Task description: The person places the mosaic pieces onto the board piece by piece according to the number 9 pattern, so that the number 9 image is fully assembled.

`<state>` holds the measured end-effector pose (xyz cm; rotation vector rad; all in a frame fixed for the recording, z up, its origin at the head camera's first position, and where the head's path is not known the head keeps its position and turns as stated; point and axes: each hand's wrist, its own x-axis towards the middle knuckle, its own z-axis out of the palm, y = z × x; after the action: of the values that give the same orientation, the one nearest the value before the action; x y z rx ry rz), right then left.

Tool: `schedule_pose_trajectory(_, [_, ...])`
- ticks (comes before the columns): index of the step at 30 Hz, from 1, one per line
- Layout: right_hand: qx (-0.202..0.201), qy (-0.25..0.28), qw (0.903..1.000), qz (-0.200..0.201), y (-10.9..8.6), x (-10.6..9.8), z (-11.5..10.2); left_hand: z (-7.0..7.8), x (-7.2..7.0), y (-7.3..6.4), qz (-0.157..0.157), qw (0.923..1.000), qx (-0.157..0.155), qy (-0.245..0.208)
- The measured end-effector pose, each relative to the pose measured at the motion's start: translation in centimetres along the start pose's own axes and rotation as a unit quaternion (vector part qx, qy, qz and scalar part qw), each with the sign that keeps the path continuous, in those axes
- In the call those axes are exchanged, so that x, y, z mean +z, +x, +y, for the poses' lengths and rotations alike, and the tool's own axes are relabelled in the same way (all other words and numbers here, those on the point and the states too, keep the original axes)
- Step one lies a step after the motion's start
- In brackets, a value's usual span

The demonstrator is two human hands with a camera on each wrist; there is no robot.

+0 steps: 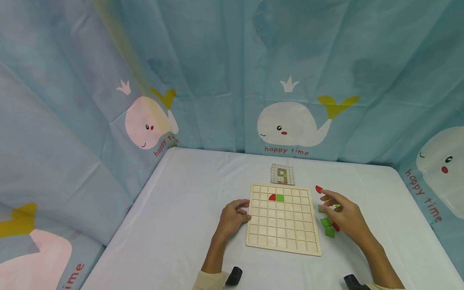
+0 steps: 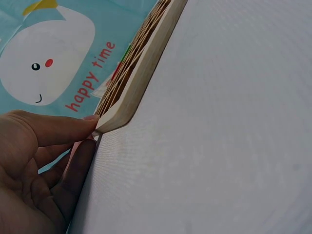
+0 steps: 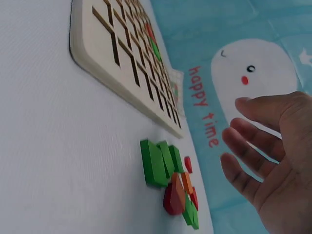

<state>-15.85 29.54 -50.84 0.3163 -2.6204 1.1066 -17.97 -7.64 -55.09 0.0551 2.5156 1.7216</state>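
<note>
Head view: pale wooden grid board [image 1: 284,219] lies flat on the white worktop [image 1: 181,209], two pieces seated in adjoining cells of its second row from the far side, red quarter-round piece [image 1: 272,197] on the left, green square [image 1: 280,197] on the right. Small printed card [image 1: 282,174] just beyond the board's far edge, bearing a coloured grid pattern. Left hand [image 1: 232,217] at the board's left edge, relaxed, thumb and a finger spaced apart and resting against the side. Right hand [image 1: 344,215] above loose pieces right of the board, released, fingers loosely bent; green tiles [image 1: 328,227] show beside it, and a second red quarter-round [image 1: 318,189] appears at the index fingertip, contact unclear from here. Whale-printed blue cloth [image 1: 217,80] stands behind. Left wrist view: thumb extended to the board's edge near a rounded corner, other fingers partly hidden behind and below it. Right wrist view: right hand's fingers spread, palm bare; below and to the left, a cluster of green, orange [image 3: 186,183] and red blocks on the worktop, a dark red block [image 3: 174,197] nearest the camera beside the green ones, the board beyond.
</note>
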Motion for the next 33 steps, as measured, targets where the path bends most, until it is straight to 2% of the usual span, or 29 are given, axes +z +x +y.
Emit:
schedule_pose_trajectory(19, [0.104, -0.067, 0.9923, 0.003, -3.0, -2.9, 3.2, -0.3, 0.1, 0.2, 0.003, 1.0, -0.003, 0.004])
schedule_pose_trajectory(24, [0.158, -0.066, 0.9851, -0.014, -3.5, -3.6, 3.9, -0.2, 0.1, 0.1, 0.002, 1.0, -0.007, 0.0])
schedule_pose_trajectory(29, [0.225, -0.048, 0.9724, -0.036, -3.7, -4.6, 4.4, -0.2, 0.1, 0.1, 0.002, 1.0, -0.009, -0.002])
schedule_pose_trajectory(33, [0.245, -0.046, 0.9678, -0.033, -3.8, -5.2, 4.8, -0.1, 0.2, 0.1, 0.005, 1.0, -0.008, 0.004])
